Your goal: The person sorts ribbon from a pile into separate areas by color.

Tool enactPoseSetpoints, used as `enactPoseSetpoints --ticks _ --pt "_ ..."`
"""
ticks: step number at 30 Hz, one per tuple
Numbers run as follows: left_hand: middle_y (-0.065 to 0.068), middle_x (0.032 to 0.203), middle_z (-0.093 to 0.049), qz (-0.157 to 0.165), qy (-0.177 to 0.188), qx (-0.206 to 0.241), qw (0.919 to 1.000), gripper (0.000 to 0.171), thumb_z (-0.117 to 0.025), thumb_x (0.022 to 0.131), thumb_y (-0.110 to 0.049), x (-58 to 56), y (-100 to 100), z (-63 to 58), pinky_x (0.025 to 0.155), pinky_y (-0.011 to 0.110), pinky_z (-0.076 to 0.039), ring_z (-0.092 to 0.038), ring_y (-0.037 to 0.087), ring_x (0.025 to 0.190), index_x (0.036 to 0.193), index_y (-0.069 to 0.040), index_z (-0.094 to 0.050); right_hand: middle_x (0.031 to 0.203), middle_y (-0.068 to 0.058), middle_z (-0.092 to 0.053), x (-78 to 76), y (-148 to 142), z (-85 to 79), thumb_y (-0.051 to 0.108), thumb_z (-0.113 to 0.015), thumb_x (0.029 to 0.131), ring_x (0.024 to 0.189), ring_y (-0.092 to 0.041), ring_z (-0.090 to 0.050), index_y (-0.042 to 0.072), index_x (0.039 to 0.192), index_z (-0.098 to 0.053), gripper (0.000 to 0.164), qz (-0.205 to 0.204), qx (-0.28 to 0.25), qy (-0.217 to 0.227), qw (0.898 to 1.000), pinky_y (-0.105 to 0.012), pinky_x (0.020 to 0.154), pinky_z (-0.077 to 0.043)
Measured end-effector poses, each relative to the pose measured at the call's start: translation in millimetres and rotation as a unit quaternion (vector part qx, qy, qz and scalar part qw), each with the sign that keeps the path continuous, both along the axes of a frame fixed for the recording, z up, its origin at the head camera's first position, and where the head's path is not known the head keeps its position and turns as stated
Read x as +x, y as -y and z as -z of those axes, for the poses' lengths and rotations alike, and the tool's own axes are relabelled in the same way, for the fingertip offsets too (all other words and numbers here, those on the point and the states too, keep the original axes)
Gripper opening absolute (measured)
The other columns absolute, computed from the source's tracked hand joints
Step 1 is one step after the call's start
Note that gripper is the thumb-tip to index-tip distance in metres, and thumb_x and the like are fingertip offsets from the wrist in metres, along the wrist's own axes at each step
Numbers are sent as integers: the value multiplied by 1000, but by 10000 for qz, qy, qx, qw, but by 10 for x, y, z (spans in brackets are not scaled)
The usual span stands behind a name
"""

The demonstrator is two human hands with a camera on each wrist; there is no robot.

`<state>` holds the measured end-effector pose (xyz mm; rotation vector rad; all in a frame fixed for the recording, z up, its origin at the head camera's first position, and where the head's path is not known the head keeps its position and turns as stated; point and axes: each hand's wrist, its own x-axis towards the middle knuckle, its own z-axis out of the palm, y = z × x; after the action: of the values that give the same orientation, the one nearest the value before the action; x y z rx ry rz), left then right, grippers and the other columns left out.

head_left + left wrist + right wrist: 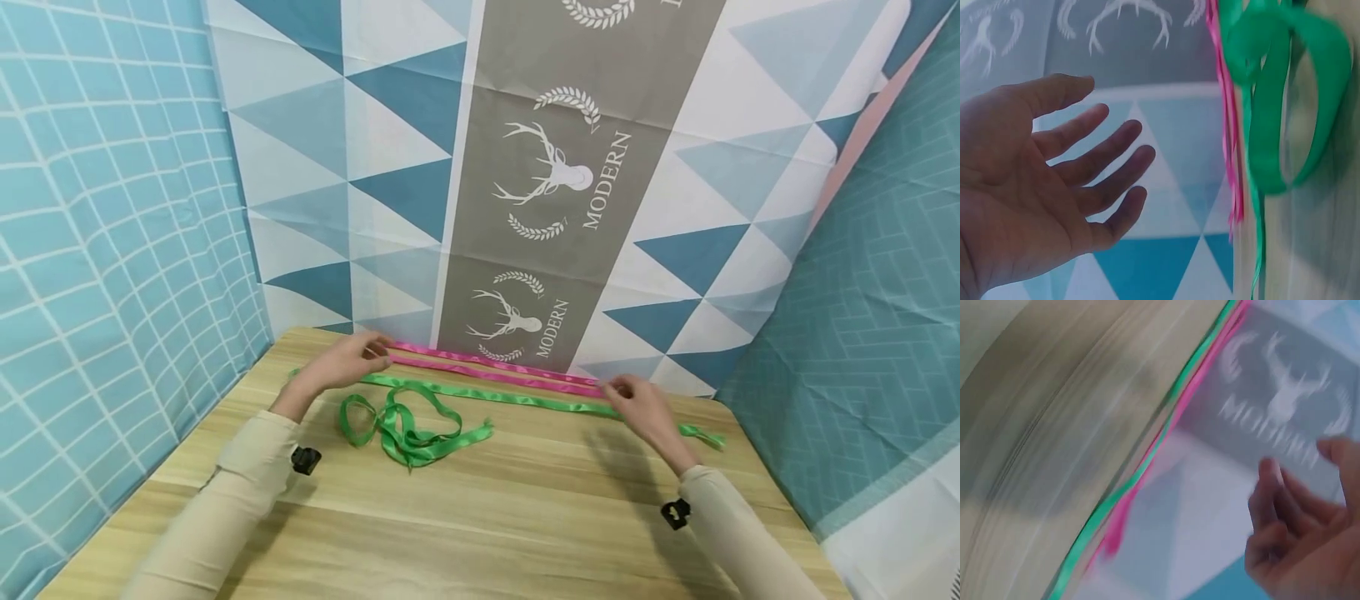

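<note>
Two pink ribbons lie side by side along the back of the table, with a straight green ribbon in front of them. Nearer still is a loose, looped heap of green ribbon. My left hand hovers by the left ends of the ribbons; in the left wrist view its spread, slightly bent fingers hold nothing. At the other end my right hand is over the right part of the ribbons. Its fingers are loosely bent, the thumb apart from them, and nothing is between them.
The wooden table stretches toward me. A patterned cloth with deer heads hangs right behind its back edge. Blue gridded cloth rises on the left and teal cloth on the right. Black wrist cameras sit at both cuffs.
</note>
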<state>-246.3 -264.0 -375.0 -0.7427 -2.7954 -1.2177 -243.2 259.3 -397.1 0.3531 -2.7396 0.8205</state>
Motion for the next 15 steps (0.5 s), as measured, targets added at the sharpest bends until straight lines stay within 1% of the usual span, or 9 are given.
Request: enactPoseSetpoints --ticks 2,4,6,8,10,12,15 --pt "23 127 -61 139 -19 -14 9999 38 -58 106 -19 9 -102 23 94 55 -49 -57 42 119 137 4 -56 91 -2 -70 6 271 33 33 -65 102 79 -19 -63 8 107 -75 28 -638 -132 146 9978 -37 68 -52" --pt "22 126 -63 247 -14 -37 9997 35 -59 105 -18 20 -200 45 93 53 -50 -59 41 118 134 2 -58 93 -1 -71 3 507 99 31 -66 102 82 -17 -63 8 108 -75 26 -1268 -200 308 9913 -36 69 -53" --pt "20 124 -64 347 29 -56 9994 32 -60 105 -16 33 -286 65 92 51 -51 -60 39 117 132 1 -59 95 0 -71 -9 709 183 31 -66 102 86 -16 -64 7 110 -75 27 -1863 -194 537 9808 -35 71 -54" --pt "18 122 -65 472 60 -91 9988 31 -61 104 -16 48 -358 91 91 49 -52 -61 36 115 132 -1 -60 99 1 -71 -33 876 264 31 -64 103 89 -15 -64 6 114 -74 29 -2375 -41 789 9682 -34 75 -54" --pt "18 120 -65 668 71 -112 9977 30 -61 104 -14 72 -418 112 90 48 -53 -62 35 113 131 0 -61 101 2 -70 -64 1021 323 29 -64 103 92 -16 -64 5 117 -73 30 -2744 112 1067 9556 -35 78 -54" --pt "17 119 -66 826 85 -164 9964 29 -62 104 -15 91 -458 139 89 47 -53 -63 34 111 130 -2 -62 102 3 -68 -107 1153 370 25 -64 103 94 -18 -64 3 121 -70 29 -3028 239 1199 9452 -35 81 -53" --pt "14 118 -66 1020 229 -284 9941 30 -63 103 -17 122 -496 162 89 47 -53 -63 32 110 130 -3 -62 100 1 -67 -151 1345 406 21 -64 103 92 -17 -63 1 126 -67 31 -3235 340 1327 9363 -34 81 -52"
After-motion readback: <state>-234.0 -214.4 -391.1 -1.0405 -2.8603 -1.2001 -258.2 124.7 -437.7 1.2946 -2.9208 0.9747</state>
